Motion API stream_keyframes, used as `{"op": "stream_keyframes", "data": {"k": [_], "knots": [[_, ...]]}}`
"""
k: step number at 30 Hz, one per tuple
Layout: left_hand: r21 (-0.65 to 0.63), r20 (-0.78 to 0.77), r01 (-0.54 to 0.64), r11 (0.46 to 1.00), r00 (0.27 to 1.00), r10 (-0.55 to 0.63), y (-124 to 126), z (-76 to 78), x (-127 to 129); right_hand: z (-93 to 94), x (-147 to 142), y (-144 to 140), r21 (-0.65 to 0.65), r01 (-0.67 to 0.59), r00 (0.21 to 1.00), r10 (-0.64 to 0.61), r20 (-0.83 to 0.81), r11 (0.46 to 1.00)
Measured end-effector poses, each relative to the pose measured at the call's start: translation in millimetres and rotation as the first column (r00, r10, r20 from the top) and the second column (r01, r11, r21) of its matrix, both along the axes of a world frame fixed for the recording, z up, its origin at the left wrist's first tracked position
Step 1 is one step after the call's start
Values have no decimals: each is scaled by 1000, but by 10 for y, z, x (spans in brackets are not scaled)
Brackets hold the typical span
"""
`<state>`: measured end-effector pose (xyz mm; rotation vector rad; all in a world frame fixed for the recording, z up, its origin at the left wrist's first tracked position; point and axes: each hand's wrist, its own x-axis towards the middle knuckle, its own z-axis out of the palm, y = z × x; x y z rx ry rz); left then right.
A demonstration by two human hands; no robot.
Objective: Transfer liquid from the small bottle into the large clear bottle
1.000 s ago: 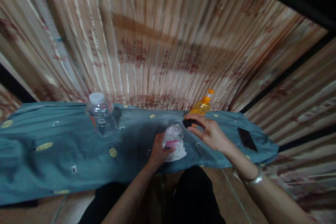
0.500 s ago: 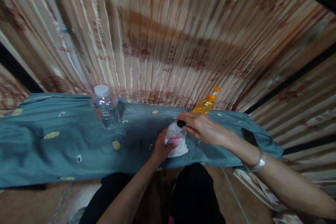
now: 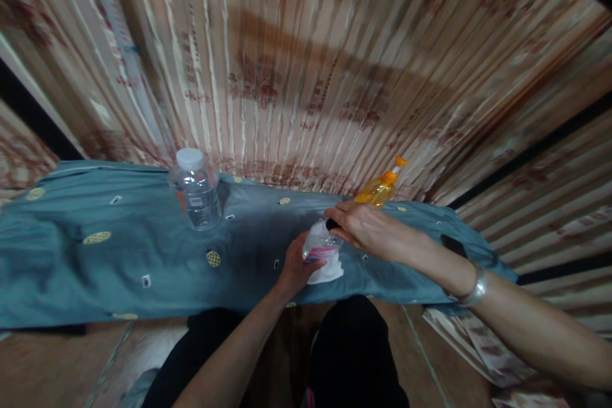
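A small clear bottle (image 3: 317, 243) with pink marks stands tilted near the front edge of the cloth-covered surface. My left hand (image 3: 294, 264) is wrapped round its left side. At its mouth is a black cap (image 3: 331, 225), and the fingers of my right hand (image 3: 356, 223) grip it from above. A white tissue or cloth (image 3: 329, 271) lies against the lower part of the bottle. Just behind my right hand is a yellow-orange pump bottle (image 3: 377, 191), partly hidden by it.
A large clear plastic jar (image 3: 198, 197) with a white lid stands to the left on the teal cloth (image 3: 162, 242). A dark flat object (image 3: 453, 245) lies near the right end, beyond my forearm. Pleated patterned curtains (image 3: 296, 76) hang close behind and at the right.
The view has shifted slightly. Both hands keep their hold on the bottle and its cap; my right fingers have turned a little, covering more of the cap.
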<state>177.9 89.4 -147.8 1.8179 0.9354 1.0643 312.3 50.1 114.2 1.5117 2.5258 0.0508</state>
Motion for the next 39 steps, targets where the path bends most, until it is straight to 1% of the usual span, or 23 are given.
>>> {"op": "stream_keyframes", "data": {"k": [3,5,8,12,14,17,21,24,27,29,33,34,37,39], "knots": [[9,-4,-6,1000,1000,6,-1,-7,-2,27,-78,20,-3,31,994,-30,108,1000],[14,-3,-6,1000,1000,6,-6,-5,-2,46,-103,32,-6,45,990,-44,137,999],[17,-5,-9,1000,1000,9,-12,3,5,80,-95,36,-42,15,995,-11,102,999],[18,-9,1,1000,1000,-1,-14,15,13,118,-77,39,-127,-48,998,54,45,991],[21,-4,11,1000,1000,-11,-16,20,10,122,-85,56,-136,-28,997,37,71,990],[32,10,12,999,1000,-12,-27,33,1,106,-105,101,-125,39,986,-17,167,991],[51,23,10,999,1000,-12,-44,62,-8,103,-126,132,-72,83,964,-62,258,994],[59,26,8,998,1000,-9,-46,73,-6,156,-139,102,-41,72,976,-62,209,997],[59,18,3,998,1000,-4,-37,57,-2,207,-147,69,-76,2,991,8,132,997],[53,4,0,999,1000,-1,-28,37,0,208,-153,64,-96,-9,988,24,150,995],[41,-21,1,999,1000,-1,-19,15,-3,166,-171,76,-41,80,966,-67,250,996],[38,-25,3,999,1000,-2,-19,16,-5,160,-175,76,-32,73,969,-63,239,997],[28,-35,-2,1000,999,3,-25,22,-9,156,-185,74,-53,-23,989,30,144,998],[24,-39,-8,1000,999,9,-27,24,-9,152,-194,74,-54,-23,989,30,144,998]]}}
